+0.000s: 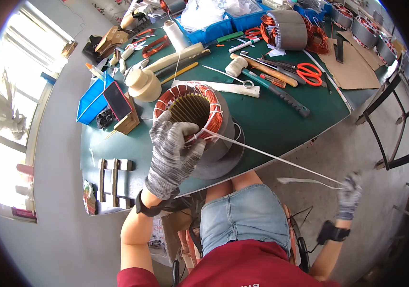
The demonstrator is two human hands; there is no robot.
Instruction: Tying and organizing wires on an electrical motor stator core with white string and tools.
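Note:
A motor stator (pixel 199 119) with copper windings stands upright on a round grey base near the front edge of the green table (pixel 271 124). My left hand (pixel 172 150), in a grey knitted glove, rests on the stator's near rim and pinches the white lacing cord against the copper coil. The white cord (pixel 271 157) runs taut from the winding out to the right. My right hand (pixel 349 193), also gloved, is stretched far to the right beyond the table edge and grips the cord's far end, with a loose tail curling back.
Red-handled scissors (pixel 309 72), a mallet (pixel 143 83), a hammer, pliers and sticks lie on the table behind the stator. Another wound stator (pixel 288 29) and blue bins (pixel 221 24) stand at the back. A blue tray (pixel 91 100) and wooden blocks are at the left.

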